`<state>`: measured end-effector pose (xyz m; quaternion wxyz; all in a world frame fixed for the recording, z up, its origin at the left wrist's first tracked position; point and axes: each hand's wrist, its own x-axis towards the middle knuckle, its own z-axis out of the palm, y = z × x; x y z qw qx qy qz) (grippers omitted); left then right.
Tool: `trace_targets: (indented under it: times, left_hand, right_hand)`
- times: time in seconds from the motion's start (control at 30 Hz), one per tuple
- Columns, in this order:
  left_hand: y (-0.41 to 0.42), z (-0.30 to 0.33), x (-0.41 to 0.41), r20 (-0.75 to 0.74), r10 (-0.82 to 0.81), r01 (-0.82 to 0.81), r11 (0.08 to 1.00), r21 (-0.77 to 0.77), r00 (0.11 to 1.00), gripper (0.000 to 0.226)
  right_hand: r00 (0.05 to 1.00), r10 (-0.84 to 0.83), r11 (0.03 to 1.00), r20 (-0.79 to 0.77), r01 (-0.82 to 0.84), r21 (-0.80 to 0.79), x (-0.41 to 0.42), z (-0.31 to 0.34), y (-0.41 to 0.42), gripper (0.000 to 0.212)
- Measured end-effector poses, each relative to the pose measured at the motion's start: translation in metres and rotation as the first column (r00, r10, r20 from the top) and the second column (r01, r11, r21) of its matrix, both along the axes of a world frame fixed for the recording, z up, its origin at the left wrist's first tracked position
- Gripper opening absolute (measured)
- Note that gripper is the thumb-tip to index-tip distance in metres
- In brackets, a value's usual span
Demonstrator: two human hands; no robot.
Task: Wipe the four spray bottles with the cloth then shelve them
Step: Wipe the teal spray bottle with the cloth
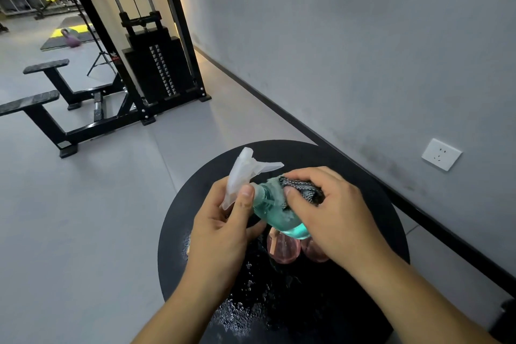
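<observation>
My left hand holds the teal spray bottle up over the round black table, fingers curled round the neck just under the white trigger head, thumb pressed along the front. That grip is pinching the bottle and carrying its weight. My right hand is bunched on the cloth — a grey patterned rag — and presses it against the bottle's shoulder, fingers curled over the wad.

The bottle lies tilted, its long axis running from the trigger head at about ten o'clock down to its base at about four o'clock. So the cloth sits at the upper body, and the unwiped stretch, as I judge it, lies toward four o'clock, under my right palm. The right hand is the nearer one to that end; the wipe would run down the axis while the left keeps the neck steady, or turns it.

Below, at six o'clock from the teal bottle, two pink bottles stand close together on the table, partly hidden by my hands. I can't see a fourth bottle. Water droplets speckle the table nearer me — the surface looks wet, so anything set down there may pick up moisture again.

No shelf for the bottles is plainly in view.
</observation>
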<state>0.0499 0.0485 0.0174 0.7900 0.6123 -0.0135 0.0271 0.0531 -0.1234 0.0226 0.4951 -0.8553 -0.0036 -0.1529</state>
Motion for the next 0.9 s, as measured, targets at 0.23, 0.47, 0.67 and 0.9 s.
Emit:
trace_targets:
  times: [0.23, 0.47, 0.67, 0.9]
  left_hand:
    - [-0.003, 0.005, 0.001, 0.005, -0.017, 0.017, 1.000, -0.023, 1.000, 0.020]
    - [-0.006, 0.004, -0.003, 0.012, 0.048, -0.047, 0.998, -0.049, 0.999, 0.018]
    - [-0.007, 0.007, 0.001, -0.037, 0.081, -0.085, 0.989, -0.123, 0.996, 0.024]
    - [0.002, 0.009, 0.007, -0.097, 0.163, -0.176, 0.972, -0.153, 0.982, 0.022]
  right_hand:
    - [0.996, -0.039, 0.998, 0.076, 0.035, 0.048, -0.007, 0.007, 0.007, 0.017]
    - [0.984, -0.171, 0.982, -0.059, 0.175, 0.069, 0.006, 0.004, -0.014, 0.013]
    - [0.992, 0.042, 0.999, 0.121, -0.044, 0.013, -0.008, 0.007, 0.007, 0.024]
    - [0.987, -0.037, 0.988, 0.154, 0.060, -0.144, 0.000, -0.006, -0.003, 0.030]
